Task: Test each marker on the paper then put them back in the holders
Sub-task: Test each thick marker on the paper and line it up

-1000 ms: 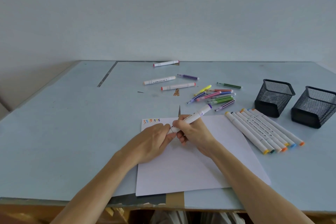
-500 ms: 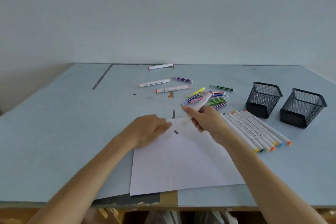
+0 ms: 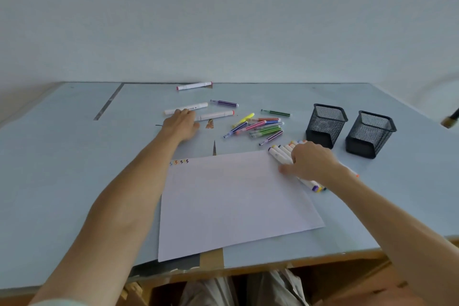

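**Markers under both hands on the blue table**

Head view: Markers lie in 3 groups on the blue table (image 3: 62, 156). The row of thick white markers (image 3: 279, 154) sits just right of the paper (image 3: 231, 201), and the right hand (image 3: 311, 161) rests flat on top of that row. Its fingers lie relaxed over the barrels with the thumb stretched toward the paper edge; I cannot tell whether any finger is curled around a single marker. Coloured caps stick out past the fingertips on the far side and past the wrist on the near side.

The left hand (image 3: 182, 123) reaches far across the table. Its fingertips touch a white marker (image 3: 186, 108), and a second white marker (image 3: 216, 115) with a red end lies just right of the knuckles. The fingers are close together and only loosely bent; whether they pinch the marker is not visible.

Right of the left fingers lies a loose pile of thin markers (image 3: 258, 128). A third white marker (image 3: 194, 85) lies beyond the fingertips at the table's far edge.

2 black mesh holders (image 3: 325, 124) stand side by side beyond the right fingers. 4 small coloured marks (image 3: 179, 162) sit on the paper's far left corner.
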